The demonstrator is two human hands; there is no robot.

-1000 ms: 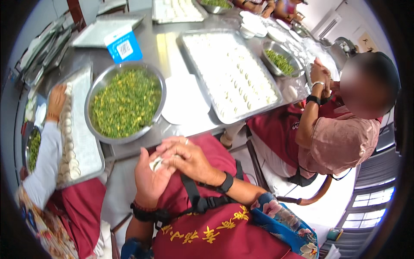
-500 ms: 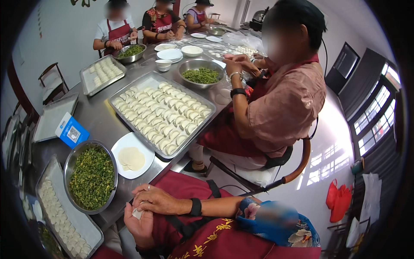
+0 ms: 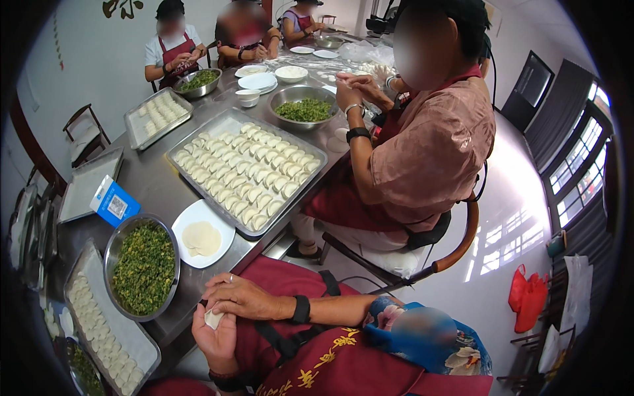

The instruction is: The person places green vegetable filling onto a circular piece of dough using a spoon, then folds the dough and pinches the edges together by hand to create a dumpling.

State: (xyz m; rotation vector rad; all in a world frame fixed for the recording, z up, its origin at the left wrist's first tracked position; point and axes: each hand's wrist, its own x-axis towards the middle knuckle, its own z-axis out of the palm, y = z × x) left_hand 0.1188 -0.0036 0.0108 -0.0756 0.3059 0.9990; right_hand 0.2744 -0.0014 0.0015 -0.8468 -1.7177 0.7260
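A small white dumpling point(image 3: 212, 319) rests in the upturned palm of my left hand point(image 3: 216, 340), its fingers curled up around it. Over it bends my right hand point(image 3: 246, 298), its fingers closed at the dumpling's far edge; the fingertips are partly hidden. Just beyond my hands, a white plate point(image 3: 223, 252) carries flat round wrappers point(image 3: 202, 238). Left of that plate stands a steel bowl point(image 3: 176, 290) of chopped green and yellow filling point(image 3: 142, 269).
A large tray point(image 3: 181, 173) with rows of dumplings lies ahead. More dumplings fill a tray point(image 3: 153, 360) at lower left. A blue card stand point(image 3: 113, 203) sits beside the bowl. A co-worker point(image 3: 429, 145) sits close at right, near another filling bowl point(image 3: 277, 119); others work at the far end.
My hands stay together, and more of the dumpling shows between them. At right, the co-worker's hands have shifted a little. The whole view has moved slightly.
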